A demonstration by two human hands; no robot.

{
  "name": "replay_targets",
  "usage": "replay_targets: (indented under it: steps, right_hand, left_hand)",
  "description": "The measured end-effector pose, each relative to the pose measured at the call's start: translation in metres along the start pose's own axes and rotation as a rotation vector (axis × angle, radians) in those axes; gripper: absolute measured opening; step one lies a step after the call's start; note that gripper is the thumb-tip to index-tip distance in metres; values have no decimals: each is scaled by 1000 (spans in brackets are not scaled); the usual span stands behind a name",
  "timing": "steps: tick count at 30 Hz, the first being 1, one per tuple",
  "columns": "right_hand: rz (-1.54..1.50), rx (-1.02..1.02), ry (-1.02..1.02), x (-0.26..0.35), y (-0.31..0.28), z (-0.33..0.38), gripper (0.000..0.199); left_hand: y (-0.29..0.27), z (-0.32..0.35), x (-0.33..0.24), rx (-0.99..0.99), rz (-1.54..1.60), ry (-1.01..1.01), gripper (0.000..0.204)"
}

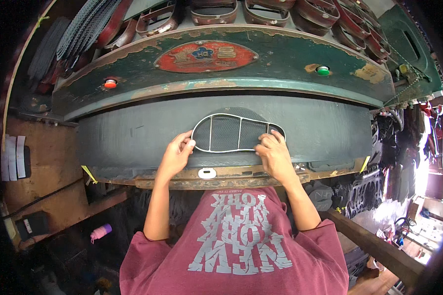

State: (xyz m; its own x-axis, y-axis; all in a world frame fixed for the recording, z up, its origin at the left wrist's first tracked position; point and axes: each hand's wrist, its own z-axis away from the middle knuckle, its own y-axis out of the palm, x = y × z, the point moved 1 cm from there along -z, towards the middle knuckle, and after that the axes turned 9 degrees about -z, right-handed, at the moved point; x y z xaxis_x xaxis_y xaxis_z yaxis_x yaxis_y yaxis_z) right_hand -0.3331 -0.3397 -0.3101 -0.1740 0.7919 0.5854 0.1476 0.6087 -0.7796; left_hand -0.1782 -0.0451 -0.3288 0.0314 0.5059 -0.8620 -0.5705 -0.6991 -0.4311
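A sole-shaped metal cutting die (234, 132) lies flat on a dark ribbed rubber sheet (133, 135) spread over the bed of a big green press (280, 54). My left hand (176, 155) grips the die's wide left end. My right hand (273, 155) holds its narrower right end. Both thumbs rest on the die's rim. The press head hangs just above the die, and ribbed rubber shows through the die's frame.
A red button (110, 83) and a green button (323, 71) sit on the press head. Several spare dies (261, 10) lie on top of the press. Cut black rubber pieces (364, 189) pile at the right. A pink bottle (100, 232) lies low at the left.
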Motion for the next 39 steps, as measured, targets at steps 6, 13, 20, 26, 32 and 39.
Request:
replay_targets:
  steps: [6,13,20,26,32,39]
  right_hand:
    - [-52,58,-61,-17,16,-17,10]
    - [-247,1,2,-35,-3,-6,45]
    - [-230,-84,398,-72,-5,18,96]
    - [-213,-92,422,-78,7,21,84]
    - [-227,-100,404,-82,3,17,79]
    - [-265,-32,414,-83,-13,2,70]
  left_hand:
    - [-1,0,16,-107,-219,21,40]
    - [-10,-6,2,47,-429,-53,46]
    - [-10,-19,17,51,-618,221,75]
    - [-5,-29,41,-27,-564,335,82]
    - [-8,-33,47,-25,-610,364,83]
    - [-15,-43,18,28,-631,342,75]
